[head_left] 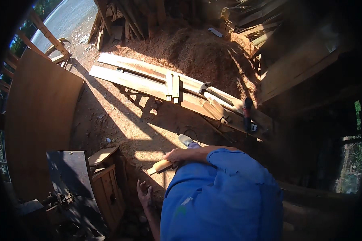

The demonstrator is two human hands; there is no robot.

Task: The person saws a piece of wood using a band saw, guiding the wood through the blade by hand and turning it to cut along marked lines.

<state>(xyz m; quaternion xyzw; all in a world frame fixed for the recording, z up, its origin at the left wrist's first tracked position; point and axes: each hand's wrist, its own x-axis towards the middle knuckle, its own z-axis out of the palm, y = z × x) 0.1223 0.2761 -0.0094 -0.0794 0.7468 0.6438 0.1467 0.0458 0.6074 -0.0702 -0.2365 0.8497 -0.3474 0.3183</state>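
Observation:
My right hand [173, 156] is closed around a short wooden piece [161, 166] with a narrower, tenon-like end that points down and left. My left hand [145, 194] is held off to the left, just below that piece, with its fingers apart and nothing in them. Part of my blue shirt covers the lower middle of the view. Beyond my hands stands a bench of long planks [128, 81]. Two short wooden pieces [172, 86] lie across it, near a hammer [205, 88]. More short wooden pieces [214, 109] lie farther right.
A red and black power tool [247, 114] rests at the bench's right end. To my left stand a dark flat-topped machine [70, 172] with a wooden box-like base [108, 186] and a large curved wooden sheet [40, 120]. Behind the bench rises a sawdust heap [185, 50], with stacked boards [261, 20] at the far right.

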